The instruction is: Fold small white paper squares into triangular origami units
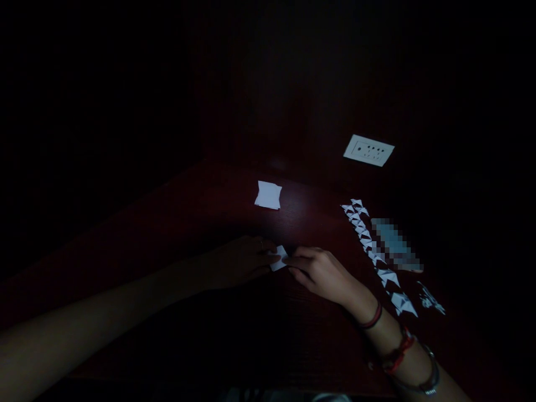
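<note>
The scene is very dark. A small piece of white paper [278,258] lies on the dark red table [201,206], pinched from both sides. My left hand [240,260] holds its left edge with fingers closed. My right hand [321,272] presses its right edge with the fingers drawn together; bracelets circle that wrist. A small stack of white paper squares [268,195] lies farther back, apart from both hands.
A row of several small folded white paper pieces [374,251] runs diagonally at the right. Beside it lies a blurred bluish flat object [396,244]. A white wall socket plate [369,150] sits on the dark wall behind. More folded bits [430,298] lie at far right.
</note>
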The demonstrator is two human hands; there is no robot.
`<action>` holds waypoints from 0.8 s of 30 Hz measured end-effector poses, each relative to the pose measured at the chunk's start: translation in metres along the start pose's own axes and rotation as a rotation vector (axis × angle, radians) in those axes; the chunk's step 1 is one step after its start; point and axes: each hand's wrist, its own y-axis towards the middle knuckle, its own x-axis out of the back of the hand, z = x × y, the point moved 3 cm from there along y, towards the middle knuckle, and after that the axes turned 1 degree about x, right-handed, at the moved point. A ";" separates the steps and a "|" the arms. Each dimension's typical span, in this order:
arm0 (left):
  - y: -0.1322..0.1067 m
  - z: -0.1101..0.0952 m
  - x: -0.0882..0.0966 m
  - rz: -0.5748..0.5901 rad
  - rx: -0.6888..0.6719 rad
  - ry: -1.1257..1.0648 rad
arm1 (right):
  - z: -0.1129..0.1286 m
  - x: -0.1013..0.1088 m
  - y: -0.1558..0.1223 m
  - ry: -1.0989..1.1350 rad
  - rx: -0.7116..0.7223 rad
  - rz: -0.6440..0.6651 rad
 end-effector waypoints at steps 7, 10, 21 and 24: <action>0.002 -0.006 0.010 -0.013 -0.015 -0.001 | -0.005 -0.006 0.002 -0.003 -0.046 0.004; 0.003 -0.006 0.010 0.017 -0.040 -0.011 | -0.006 -0.005 0.002 -0.006 -0.075 -0.008; 0.001 -0.007 0.009 -0.017 -0.057 -0.047 | -0.010 -0.003 0.001 -0.007 -0.100 -0.022; 0.001 -0.008 0.008 -0.019 -0.039 -0.057 | -0.008 0.002 0.000 -0.020 -0.056 -0.045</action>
